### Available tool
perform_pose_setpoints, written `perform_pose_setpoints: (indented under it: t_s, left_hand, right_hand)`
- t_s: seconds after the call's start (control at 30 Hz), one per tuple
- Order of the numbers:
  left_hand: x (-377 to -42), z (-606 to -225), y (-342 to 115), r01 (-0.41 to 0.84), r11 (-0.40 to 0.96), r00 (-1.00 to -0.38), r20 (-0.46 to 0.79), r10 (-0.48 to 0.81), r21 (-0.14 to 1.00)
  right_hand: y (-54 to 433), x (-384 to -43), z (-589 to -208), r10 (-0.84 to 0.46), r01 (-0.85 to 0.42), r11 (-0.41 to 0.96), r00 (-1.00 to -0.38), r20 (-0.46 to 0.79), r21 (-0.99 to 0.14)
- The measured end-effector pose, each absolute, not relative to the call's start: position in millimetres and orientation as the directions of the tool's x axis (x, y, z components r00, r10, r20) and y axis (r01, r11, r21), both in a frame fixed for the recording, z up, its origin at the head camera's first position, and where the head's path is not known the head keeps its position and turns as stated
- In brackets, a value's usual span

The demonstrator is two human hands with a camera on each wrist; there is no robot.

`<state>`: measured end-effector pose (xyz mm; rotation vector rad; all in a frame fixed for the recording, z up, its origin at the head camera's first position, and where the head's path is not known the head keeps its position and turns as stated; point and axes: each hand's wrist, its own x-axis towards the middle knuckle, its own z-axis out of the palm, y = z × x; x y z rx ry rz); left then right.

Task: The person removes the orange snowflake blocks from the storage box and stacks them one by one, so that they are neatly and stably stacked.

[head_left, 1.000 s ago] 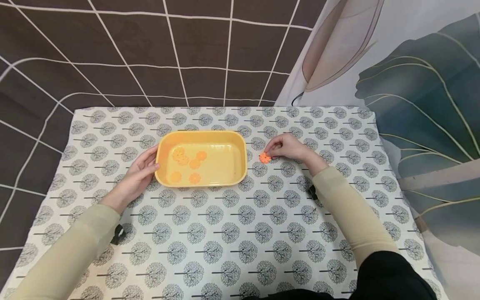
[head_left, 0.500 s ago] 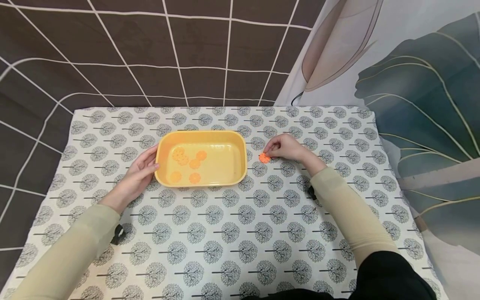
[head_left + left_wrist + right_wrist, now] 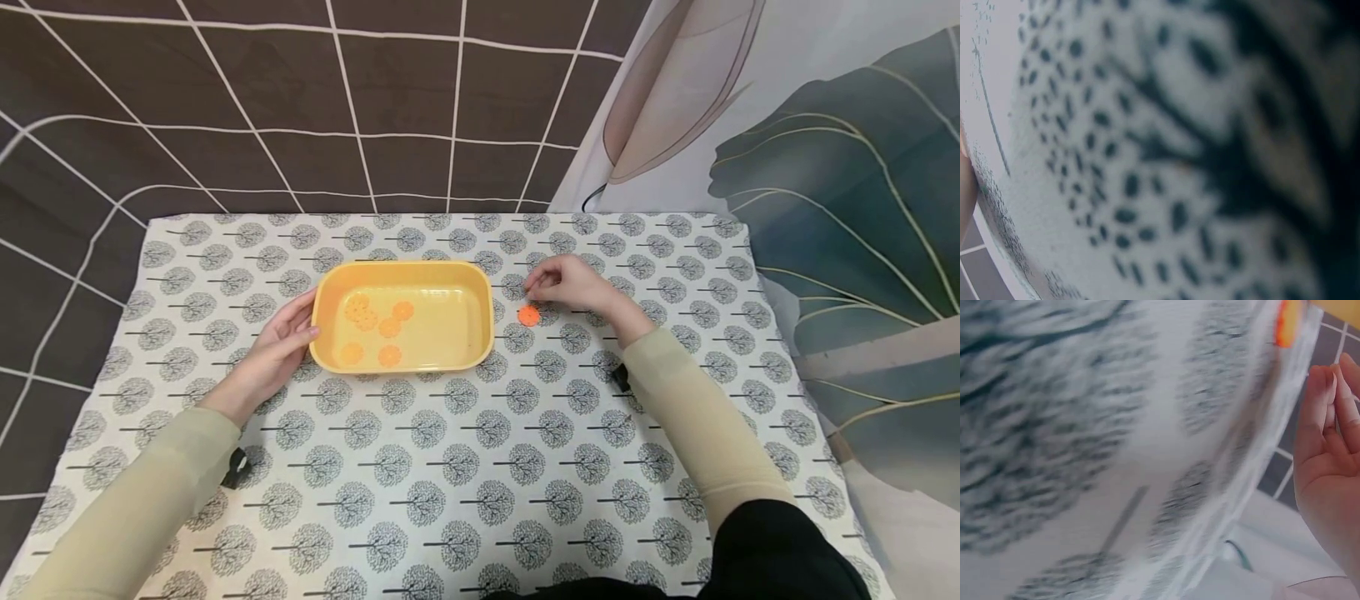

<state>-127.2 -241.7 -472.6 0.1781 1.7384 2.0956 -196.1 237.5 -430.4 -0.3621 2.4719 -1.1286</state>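
My left hand (image 3: 277, 350) holds the left end of a yellow plastic tub (image 3: 457, 367), thumb at its rim and fingers along the outer wall. Several thin orange scalloped discs (image 3: 389, 357) lie in the tub's left half, some overlapping. Right of the tub, one brighter orange disc (image 3: 528, 315) lies on the cloth. Just above this disc is my right hand (image 3: 573, 285), its fingertips bunched and apart from it. In the right wrist view the right hand (image 3: 1338, 444) shows nothing visible between its fingertips, and the orange disc (image 3: 1285, 324) appears separately. Left wrist view is mostly blurred cloth.
A white cloth with dark tree prints (image 3: 450, 467) covers the table. Behind it hangs a dark brown surface with white grid lines (image 3: 405, 92). Leaf-patterned fabric (image 3: 862, 192) stands at the right side.
My right hand has let go of the orange disc and lifted slightly away, leaving it on the cloth. The left hand and tub have stayed put.
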Motion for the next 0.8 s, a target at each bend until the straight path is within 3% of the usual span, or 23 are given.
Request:
perform_pose_setpoints:
  t_s: [0.37, 0.8]
  left_hand:
    - [-127, -471, -242, -0.238, -0.162, -0.909, -0.160, 0.385, 0.958]
    - [-127, -471, -241, -0.249, -0.171, -0.909, -0.169, 0.381, 0.953]
  right_hand:
    - [192, -204, -398, -0.455, -0.179, 0.594, -0.879, -0.143, -0.784]
    - [122, -213, -404, -0.565, -0.236, 0.496, -0.818, -0.105, -0.836]
